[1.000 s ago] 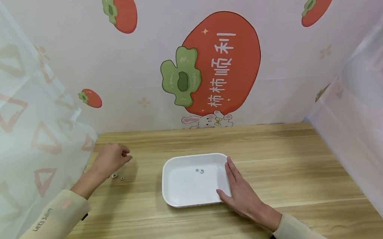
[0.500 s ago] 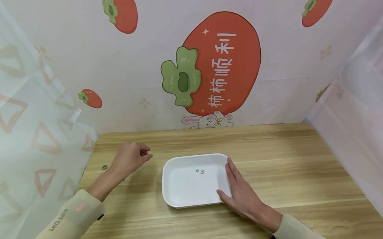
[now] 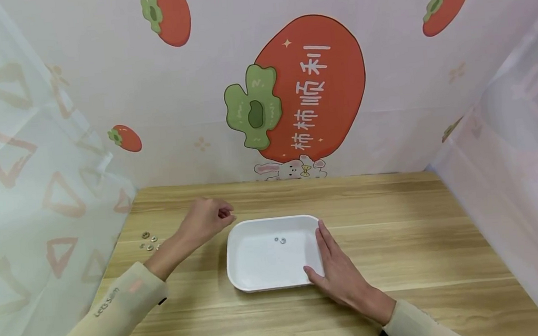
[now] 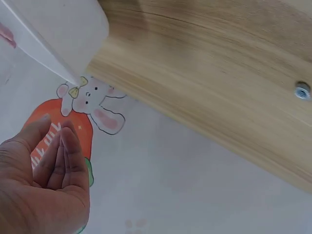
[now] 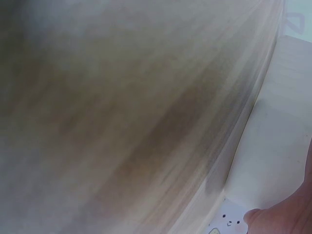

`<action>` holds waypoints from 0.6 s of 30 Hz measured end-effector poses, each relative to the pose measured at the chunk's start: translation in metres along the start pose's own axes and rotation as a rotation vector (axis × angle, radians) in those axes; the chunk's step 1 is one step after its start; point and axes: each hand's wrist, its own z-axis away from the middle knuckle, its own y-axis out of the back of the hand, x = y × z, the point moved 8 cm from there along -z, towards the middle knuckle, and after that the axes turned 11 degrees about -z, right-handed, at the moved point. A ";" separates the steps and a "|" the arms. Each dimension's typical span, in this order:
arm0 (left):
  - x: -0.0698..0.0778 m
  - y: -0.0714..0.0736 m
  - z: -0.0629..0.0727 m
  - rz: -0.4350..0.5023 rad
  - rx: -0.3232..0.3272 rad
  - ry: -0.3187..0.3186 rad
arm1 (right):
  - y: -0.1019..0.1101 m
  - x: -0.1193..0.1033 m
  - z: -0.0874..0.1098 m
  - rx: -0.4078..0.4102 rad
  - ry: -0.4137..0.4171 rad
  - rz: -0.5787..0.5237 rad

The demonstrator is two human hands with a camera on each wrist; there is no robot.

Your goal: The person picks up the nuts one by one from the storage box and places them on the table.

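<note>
A shallow white tray (image 3: 254, 282) with rounded corners sits mid-table, two small metal nuts (image 3: 282, 241) lying inside. Just beyond its far left corner, my left hand (image 3: 206, 217) is raised, thumb and fingertips close together; I cannot tell whether anything is between them. The left wrist view shows those fingers (image 4: 70, 141) curled towards the thumb, beside the tray's wall (image 4: 73, 44). My right hand (image 3: 341, 278) holds the tray's right side, thumb over the near rim and fingers along the outer edge. Several nuts (image 3: 150, 247) lie on the table behind my left forearm.
The wooden table (image 3: 398, 242) reaches back to a white curtain (image 3: 187, 90) printed with persimmons. More printed sheeting hangs at the left (image 3: 37, 181) and right (image 3: 515, 159). One nut (image 4: 302, 91) shows on the table in the left wrist view.
My left hand has moved right, from over the loose nuts to the tray's far left corner, uncovering several nuts. My right hand and the tray have stayed put.
</note>
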 end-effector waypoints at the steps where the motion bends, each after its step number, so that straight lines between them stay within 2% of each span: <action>1: 0.002 -0.001 -0.001 0.006 -0.001 -0.003 | 0.000 0.000 0.000 0.001 0.002 0.003; 8: 0.021 -0.009 -0.006 0.037 -0.021 -0.049 | 0.001 -0.003 0.000 0.010 0.040 0.008; 18: 0.045 -0.027 -0.012 0.082 -0.071 -0.031 | 0.001 -0.001 0.000 0.022 0.047 0.008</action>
